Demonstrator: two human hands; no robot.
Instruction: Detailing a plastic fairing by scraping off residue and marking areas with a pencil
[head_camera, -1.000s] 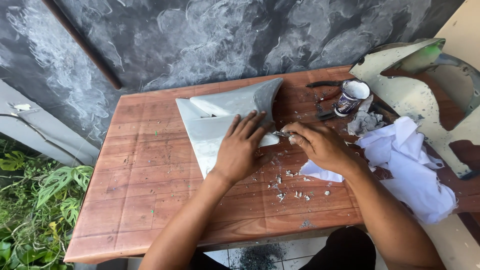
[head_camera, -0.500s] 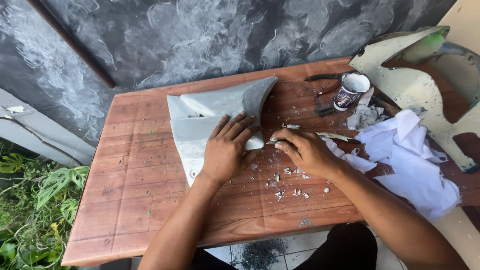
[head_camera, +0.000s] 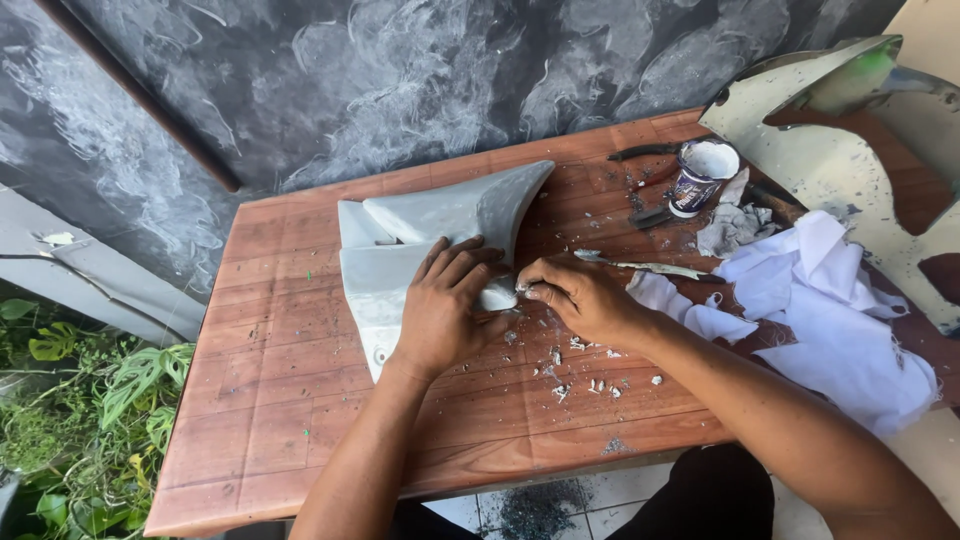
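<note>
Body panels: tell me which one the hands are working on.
The pale grey pointed panel lying flat on the table, under the left hand. The other, larger scuffed panel sits untouched at the table's right end.

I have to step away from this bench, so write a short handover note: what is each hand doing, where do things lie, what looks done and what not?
Left hand: flat on the grey pointed plastic panel, pinning it to the brown wooden table.
Right hand: fingertips pinched at the panel's right edge; whether they hold a tool is not visible.
Nearby: a thin metal blade, a small open tin, white cloth.
Done: pale scraped flakes litter the table below the hands.
Left: that edge is in work; how much remains is unclear.
</note>
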